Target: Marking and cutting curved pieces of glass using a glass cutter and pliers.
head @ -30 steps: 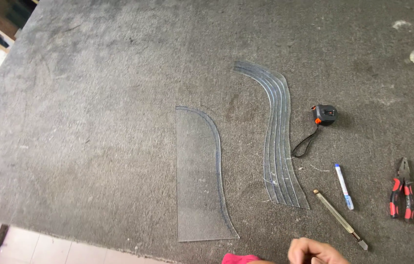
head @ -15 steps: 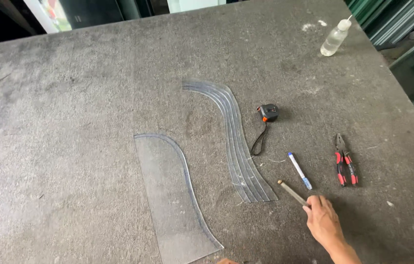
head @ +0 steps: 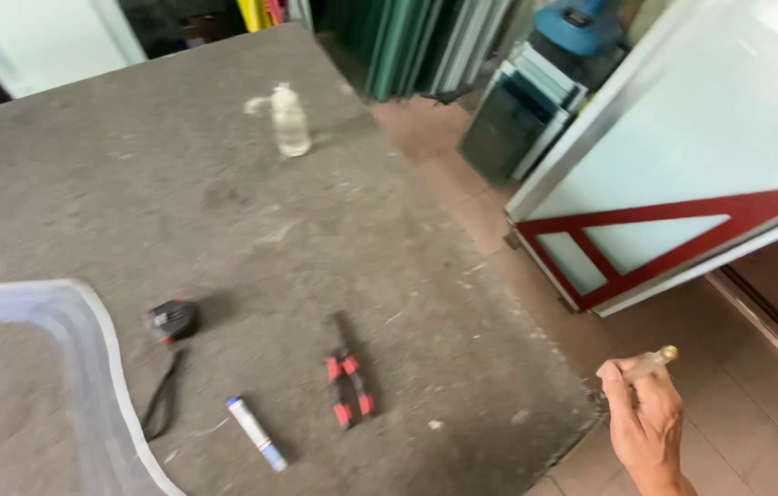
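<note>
Head view: the right hand (head: pixel 643 421) is clenched around a slim glass cutter (head: pixel 648 363), off the tabletop (head: pixel 223 211) edge at about 4 o'clock, over the floor. The cutter's long axis runs toward 2 o'clock, brass tip outward. The left hand is out of sight. On the tabletop lie red-handled pliers (head: pixel 347 386), a marker (head: pixel 257 434) and a tape measure (head: pixel 171 319).

Bright, even daylight, no hard glare on the grey table (head: pixel 223 211). Whole frame smeared w/ motion blur: right hand (head: pixel 644 424) soft, the slim tool (head: pixel 646 363) it grips barely readable. Left of that hand, pliers (head: pixel 348 386) and marker (head: pixel 257 434) fuzzy, short soft shadows. Tape measure (head: pixel 171 319) throws a small shadow to its right. Bottle (head: pixel 290 119) far beyond the hand, washed pale. White panel (head: pixel 682 156) above the hand near blown out.
</note>
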